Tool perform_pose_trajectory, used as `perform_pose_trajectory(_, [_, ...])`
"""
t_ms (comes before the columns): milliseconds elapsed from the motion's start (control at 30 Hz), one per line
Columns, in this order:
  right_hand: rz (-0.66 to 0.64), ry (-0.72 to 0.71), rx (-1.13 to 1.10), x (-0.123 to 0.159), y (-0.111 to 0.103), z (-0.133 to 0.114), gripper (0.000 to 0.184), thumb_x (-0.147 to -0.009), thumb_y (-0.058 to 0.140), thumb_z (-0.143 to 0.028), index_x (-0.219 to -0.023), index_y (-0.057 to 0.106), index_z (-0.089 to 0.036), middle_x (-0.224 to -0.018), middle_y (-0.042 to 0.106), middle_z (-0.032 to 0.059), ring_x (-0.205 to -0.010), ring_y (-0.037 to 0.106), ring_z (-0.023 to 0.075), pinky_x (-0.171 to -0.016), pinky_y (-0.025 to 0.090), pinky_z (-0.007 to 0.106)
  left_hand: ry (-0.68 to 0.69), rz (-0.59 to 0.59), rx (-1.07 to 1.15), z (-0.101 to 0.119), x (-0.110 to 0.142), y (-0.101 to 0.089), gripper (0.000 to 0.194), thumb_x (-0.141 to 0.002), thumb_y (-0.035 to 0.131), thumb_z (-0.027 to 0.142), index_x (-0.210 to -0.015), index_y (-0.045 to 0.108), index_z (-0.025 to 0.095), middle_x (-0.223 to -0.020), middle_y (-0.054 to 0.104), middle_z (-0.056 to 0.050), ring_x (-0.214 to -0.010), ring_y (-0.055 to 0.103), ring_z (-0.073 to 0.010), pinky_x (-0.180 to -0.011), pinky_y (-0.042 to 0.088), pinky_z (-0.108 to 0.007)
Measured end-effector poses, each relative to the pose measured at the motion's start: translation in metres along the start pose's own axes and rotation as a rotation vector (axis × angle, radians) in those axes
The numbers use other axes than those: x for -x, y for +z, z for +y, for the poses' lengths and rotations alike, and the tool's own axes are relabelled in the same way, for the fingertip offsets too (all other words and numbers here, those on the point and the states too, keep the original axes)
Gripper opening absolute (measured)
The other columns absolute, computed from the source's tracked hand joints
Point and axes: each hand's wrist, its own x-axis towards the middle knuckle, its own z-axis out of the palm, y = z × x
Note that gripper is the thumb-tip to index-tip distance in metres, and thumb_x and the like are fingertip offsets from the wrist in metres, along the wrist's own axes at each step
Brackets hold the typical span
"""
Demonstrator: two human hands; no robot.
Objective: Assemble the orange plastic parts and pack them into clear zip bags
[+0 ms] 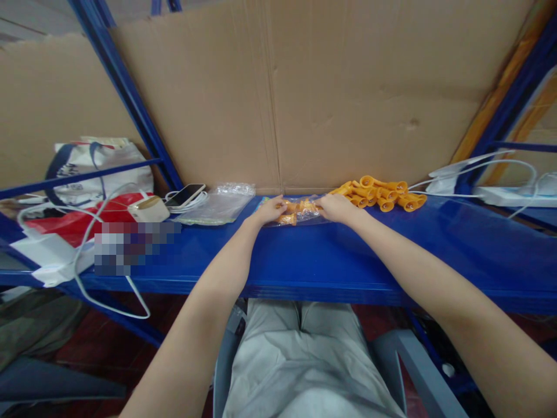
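Observation:
A clear plastic bag [308, 213] with orange pieces inside lies on the blue shelf between my hands. My left hand [270, 211] is closed on the bag's left end, fingers curled over it. At the other end, my right hand [340, 209] grips the bag, its fingertips partly hidden. Just beyond the right hand sits a pile of orange plastic parts with flared round ends [383, 194]. To the left of my left hand lies a stack of flat clear bags [220, 208].
A phone [187, 196] rests on a coiled white cable. Farther left are a red bag [117, 206], a white tote [102, 171] and a white power strip [61, 273] with hanging cable. Cardboard [348, 87] walls the back; blue posts [130, 93] frame the sides.

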Motion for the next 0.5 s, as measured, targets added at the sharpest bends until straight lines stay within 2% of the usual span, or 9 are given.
perform_pose_trajectory(133, [0.058,0.005,-0.034,0.002,-0.004,-0.004,0.038,-0.096,0.042,-0.025,-0.125,0.066,-0.018,-0.111,0.071,0.0167,-0.106,0.065,0.0305,-0.085,0.046,0.036,-0.012,0.047,0.034,-0.001,-0.002,0.000,0.020,-0.084,0.051,0.024,-0.070,0.066,0.021,-0.116,0.073,-0.007,-0.137,0.047,-0.0221,-0.112,0.037,-0.032])
perform_pose_trajectory(233, [0.080,-0.020,-0.112,-0.001,0.002,-0.003,0.040,-0.096,0.040,-0.025,-0.130,0.063,-0.022,-0.115,0.069,0.0139,-0.107,0.064,0.0282,-0.087,0.044,0.037,-0.040,0.091,0.031,-0.001,-0.003,-0.001,0.020,-0.081,0.052,0.022,-0.065,0.065,0.021,-0.113,0.073,-0.007,-0.133,0.051,-0.0234,-0.108,0.040,-0.031])
perform_pose_trajectory(367, [0.056,-0.015,-0.239,-0.009,0.015,0.002,0.040,-0.094,0.042,-0.022,-0.125,0.066,-0.025,-0.119,0.069,0.0097,-0.108,0.063,0.0267,-0.086,0.044,0.035,-0.092,0.077,0.041,-0.002,-0.004,-0.002,0.018,-0.078,0.053,0.023,-0.068,0.066,0.019,-0.099,0.075,-0.006,-0.108,0.065,-0.0235,-0.099,0.047,-0.033])
perform_pose_trajectory(500, [0.009,-0.024,-0.355,-0.015,0.023,0.010,0.035,-0.088,0.051,-0.022,-0.115,0.072,-0.027,-0.112,0.073,0.0032,-0.104,0.065,0.0240,-0.084,0.046,0.030,-0.093,0.086,0.136,-0.004,-0.003,0.001,0.019,-0.078,0.054,0.024,-0.064,0.065,0.018,-0.086,0.074,-0.004,-0.091,0.067,-0.0205,-0.091,0.051,-0.031])
